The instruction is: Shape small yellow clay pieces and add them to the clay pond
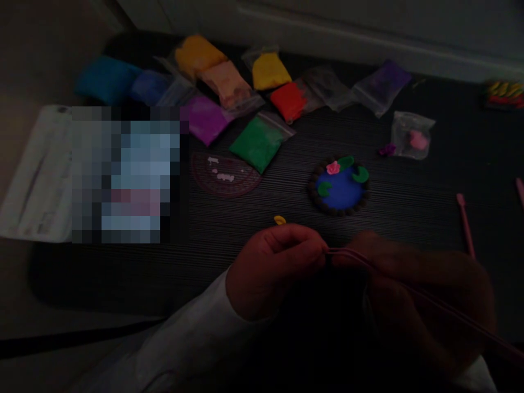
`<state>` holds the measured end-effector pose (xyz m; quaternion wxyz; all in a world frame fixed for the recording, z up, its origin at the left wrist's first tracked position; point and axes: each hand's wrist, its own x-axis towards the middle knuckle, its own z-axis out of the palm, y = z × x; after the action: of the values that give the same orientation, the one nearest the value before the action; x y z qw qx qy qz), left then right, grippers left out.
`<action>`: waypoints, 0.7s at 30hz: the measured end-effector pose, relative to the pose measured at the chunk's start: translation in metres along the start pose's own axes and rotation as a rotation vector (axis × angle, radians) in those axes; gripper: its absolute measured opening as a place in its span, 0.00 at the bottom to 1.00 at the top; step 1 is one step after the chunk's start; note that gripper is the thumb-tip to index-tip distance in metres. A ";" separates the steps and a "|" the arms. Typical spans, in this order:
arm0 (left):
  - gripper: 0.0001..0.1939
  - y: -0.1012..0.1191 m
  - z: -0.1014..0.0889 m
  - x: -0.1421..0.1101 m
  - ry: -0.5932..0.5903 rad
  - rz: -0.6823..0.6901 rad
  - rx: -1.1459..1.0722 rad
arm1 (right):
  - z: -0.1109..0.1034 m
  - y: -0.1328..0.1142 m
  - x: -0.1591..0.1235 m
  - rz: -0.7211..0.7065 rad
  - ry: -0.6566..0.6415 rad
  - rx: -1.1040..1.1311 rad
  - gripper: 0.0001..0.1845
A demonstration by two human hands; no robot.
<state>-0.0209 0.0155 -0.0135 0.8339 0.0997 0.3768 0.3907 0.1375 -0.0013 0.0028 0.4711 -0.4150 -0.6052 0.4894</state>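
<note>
My left hand [282,265] is pinched shut near the front of the dark table, thumb against forefinger; whatever is between them is too small to make out. Blurred by motion, my right hand [426,295] grips a long thin pink modelling tool [446,308], whose tip meets the left fingertips. Just behind the left hand lies a small yellow clay piece [279,220]. Beyond both hands sits a clay pond [341,191], blue with a brown beaded rim, green leaves and a pink flower.
Bags of coloured clay, including a green bag [257,142], spread across the back. A clear half-round sheet [227,185] bears pale scraps. At left are a blurred-out screen [143,174] and a white packet [35,174]. Another pink tool [465,226] lies at right.
</note>
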 end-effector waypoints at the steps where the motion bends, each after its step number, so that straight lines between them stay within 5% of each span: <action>1: 0.07 0.000 0.000 0.000 0.001 -0.006 0.004 | -0.001 0.000 0.000 -0.004 -0.023 -0.002 0.22; 21: 0.04 0.000 0.000 -0.001 -0.046 -0.016 -0.038 | -0.001 -0.013 0.020 -0.096 -0.215 -0.206 0.21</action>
<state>-0.0212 0.0151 -0.0133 0.8472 0.0897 0.3507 0.3890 0.1340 0.0157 0.0188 0.3813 -0.3769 -0.7185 0.4431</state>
